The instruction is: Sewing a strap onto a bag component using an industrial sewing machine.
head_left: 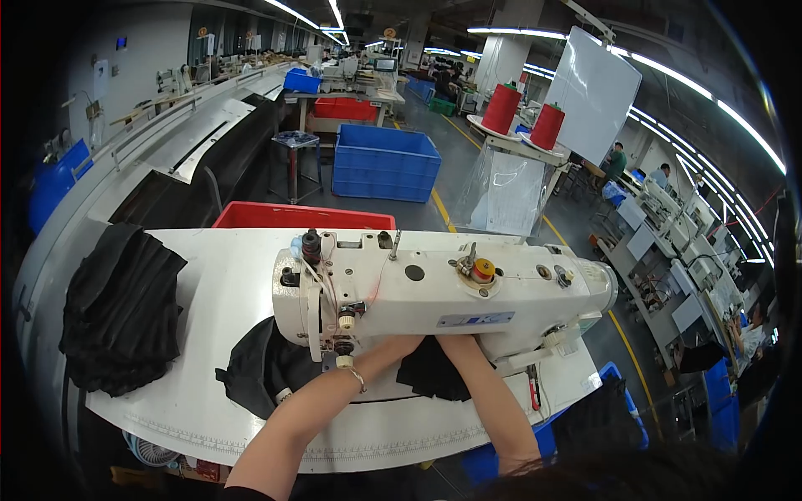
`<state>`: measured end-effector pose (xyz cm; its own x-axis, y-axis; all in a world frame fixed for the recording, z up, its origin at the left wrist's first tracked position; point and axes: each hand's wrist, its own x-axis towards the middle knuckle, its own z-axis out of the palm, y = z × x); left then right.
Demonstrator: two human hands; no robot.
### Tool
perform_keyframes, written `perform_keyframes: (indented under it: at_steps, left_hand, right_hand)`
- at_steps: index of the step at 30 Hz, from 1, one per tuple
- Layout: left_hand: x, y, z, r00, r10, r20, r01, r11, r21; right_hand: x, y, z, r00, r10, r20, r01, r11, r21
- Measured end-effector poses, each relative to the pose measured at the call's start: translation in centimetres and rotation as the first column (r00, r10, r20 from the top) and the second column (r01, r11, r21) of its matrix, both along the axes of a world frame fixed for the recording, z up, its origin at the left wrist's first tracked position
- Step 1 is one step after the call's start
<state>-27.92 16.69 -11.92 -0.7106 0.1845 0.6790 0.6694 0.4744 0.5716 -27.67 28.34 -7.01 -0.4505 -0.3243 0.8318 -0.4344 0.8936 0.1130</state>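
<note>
A white industrial sewing machine (pixel 393 284) stands across the middle of the table. Both my forearms reach up to it and pass beneath its arm. My left hand (pixel 404 345), with a bracelet (pixel 360 381) at the wrist, goes under the machine, its fingers hidden. Beside it, my right hand (pixel 455 341) is likewise covered by the machine arm. Black fabric (pixel 433 376) lies between my wrists, partly under the machine; whether my fingers grip it cannot be seen. More black cloth (pixel 261 363) is bunched left of the needle area, partly behind my left forearm.
A pile of black fabric pieces (pixel 121 309) sits on the white table (pixel 209 275) at left. Red-handled snips (pixel 534 388) lie at right. Behind are a red bin (pixel 305 215), a blue crate (pixel 386 163) and red thread cones (pixel 501 108). Other people work far right.
</note>
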Motion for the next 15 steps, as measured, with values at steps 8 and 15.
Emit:
perform_keyframes:
  at_steps: [8,15]
  left_hand:
    - [-1.7,-1.1,2.0,1.0,0.008,-0.009,-0.009,0.991,-0.135]
    - [5.2,-1.8,5.9,0.908,-0.014,0.42,0.122,0.965,-0.23]
  right_hand:
    - [14.6,-0.3,8.6,0.819,-0.383,0.427,0.291,0.919,0.265]
    - [23.9,3.9,14.9,0.142,0.849,0.508,0.419,0.414,-0.808]
